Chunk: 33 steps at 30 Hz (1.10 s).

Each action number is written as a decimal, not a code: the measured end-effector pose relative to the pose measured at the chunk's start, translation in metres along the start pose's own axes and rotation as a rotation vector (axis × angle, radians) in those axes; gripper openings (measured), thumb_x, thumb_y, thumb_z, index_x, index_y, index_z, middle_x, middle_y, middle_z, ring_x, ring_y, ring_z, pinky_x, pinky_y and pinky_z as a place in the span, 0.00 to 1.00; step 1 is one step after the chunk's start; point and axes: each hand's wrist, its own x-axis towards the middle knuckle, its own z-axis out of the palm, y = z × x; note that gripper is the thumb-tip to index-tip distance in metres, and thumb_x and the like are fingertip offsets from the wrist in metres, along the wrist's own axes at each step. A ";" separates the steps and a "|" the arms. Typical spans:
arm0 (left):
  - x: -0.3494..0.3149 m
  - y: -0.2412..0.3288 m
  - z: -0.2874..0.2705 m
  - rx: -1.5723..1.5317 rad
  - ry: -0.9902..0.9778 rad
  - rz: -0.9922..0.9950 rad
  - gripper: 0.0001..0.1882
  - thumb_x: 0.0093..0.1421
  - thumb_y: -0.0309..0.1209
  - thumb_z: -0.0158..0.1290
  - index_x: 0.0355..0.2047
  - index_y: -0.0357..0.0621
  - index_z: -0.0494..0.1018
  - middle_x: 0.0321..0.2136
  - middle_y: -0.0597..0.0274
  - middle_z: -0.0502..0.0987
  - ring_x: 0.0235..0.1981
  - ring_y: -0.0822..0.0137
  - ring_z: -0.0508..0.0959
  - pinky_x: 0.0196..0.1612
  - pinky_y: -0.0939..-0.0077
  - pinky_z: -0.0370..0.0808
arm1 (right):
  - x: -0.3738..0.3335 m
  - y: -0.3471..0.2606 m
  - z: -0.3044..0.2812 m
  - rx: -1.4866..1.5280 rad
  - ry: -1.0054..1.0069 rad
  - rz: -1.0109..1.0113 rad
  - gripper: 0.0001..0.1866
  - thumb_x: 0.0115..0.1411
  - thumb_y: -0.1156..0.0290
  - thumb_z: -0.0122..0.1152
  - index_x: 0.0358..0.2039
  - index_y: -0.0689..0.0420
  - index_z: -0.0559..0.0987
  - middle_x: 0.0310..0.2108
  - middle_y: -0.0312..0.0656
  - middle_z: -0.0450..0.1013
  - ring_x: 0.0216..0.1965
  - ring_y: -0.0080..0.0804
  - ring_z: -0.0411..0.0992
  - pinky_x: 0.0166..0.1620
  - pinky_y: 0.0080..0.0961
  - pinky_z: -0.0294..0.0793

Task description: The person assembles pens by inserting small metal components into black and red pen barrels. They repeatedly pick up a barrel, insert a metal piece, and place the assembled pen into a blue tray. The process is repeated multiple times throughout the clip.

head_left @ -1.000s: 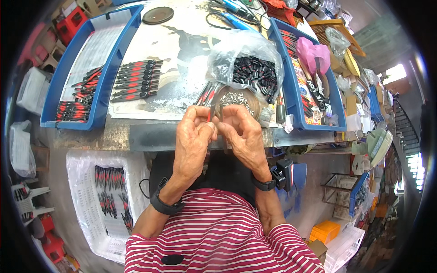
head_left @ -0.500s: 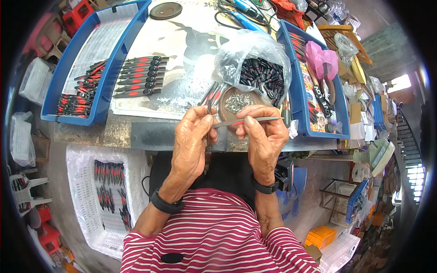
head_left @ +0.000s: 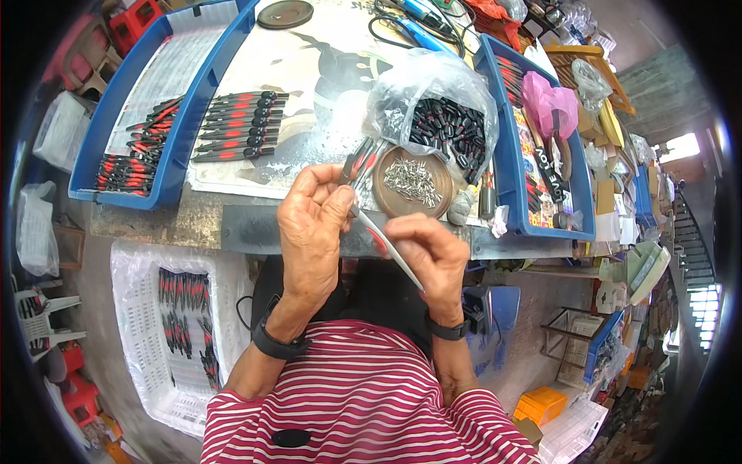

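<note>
My left hand (head_left: pixel 313 228) is closed, pinching a slim dark piece (head_left: pixel 346 172) that points up, along with the upper end of a long, narrow grey handle piece with red inlays (head_left: pixel 390 251). This piece slants down to the right. Its lower part lies against my right hand (head_left: pixel 433 259), whose curled fingers close at its red inlay; motion blurs them. Just beyond my hands stands a round brown dish (head_left: pixel 444 203) of small metal parts (head_left: pixel 410 179). More red-and-grey pieces (head_left: pixel 365 161) lie left of it.
A clear plastic bag (head_left: pixel 386 100) holds many black-and-red parts. Finished-looking black-and-red tools (head_left: pixel 239 127) lie in a row. Blue trays (head_left: pixel 166 182) (head_left: pixel 591 220) flank the table. At lower left, a white basket (head_left: pixel 131 325) contains similar tools. Blue corded tools (head_left: pixel 421 32) lie at the back.
The grey handle piece has swung from nearly level to a steep slant, its right end now lower. My right hand has dropped and curled; my left hand has shifted slightly left.
</note>
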 end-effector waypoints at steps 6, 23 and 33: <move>-0.008 0.001 0.016 0.326 -0.013 0.211 0.08 0.61 0.21 0.48 0.41 0.33 0.69 0.31 0.63 0.74 0.32 0.79 0.71 0.36 0.86 0.68 | -0.004 -0.008 -0.003 0.080 -0.057 0.376 0.08 0.57 0.78 0.59 0.37 0.66 0.77 0.27 0.38 0.75 0.27 0.18 0.71 0.30 0.12 0.69; -0.014 0.007 0.020 0.072 -0.033 -0.023 0.08 0.59 0.27 0.54 0.36 0.34 0.71 0.29 0.67 0.74 0.31 0.80 0.71 0.35 0.87 0.68 | 0.001 -0.011 0.012 -0.132 0.168 0.139 0.08 0.56 0.77 0.62 0.36 0.65 0.76 0.25 0.34 0.71 0.23 0.15 0.68 0.25 0.13 0.67; -0.011 -0.002 0.018 -0.010 -0.015 -0.151 0.10 0.58 0.27 0.56 0.37 0.33 0.71 0.28 0.66 0.74 0.28 0.80 0.72 0.32 0.87 0.69 | -0.002 -0.002 0.017 -0.105 0.202 0.137 0.24 0.53 0.81 0.63 0.52 0.62 0.70 0.26 0.32 0.71 0.25 0.13 0.68 0.29 0.11 0.70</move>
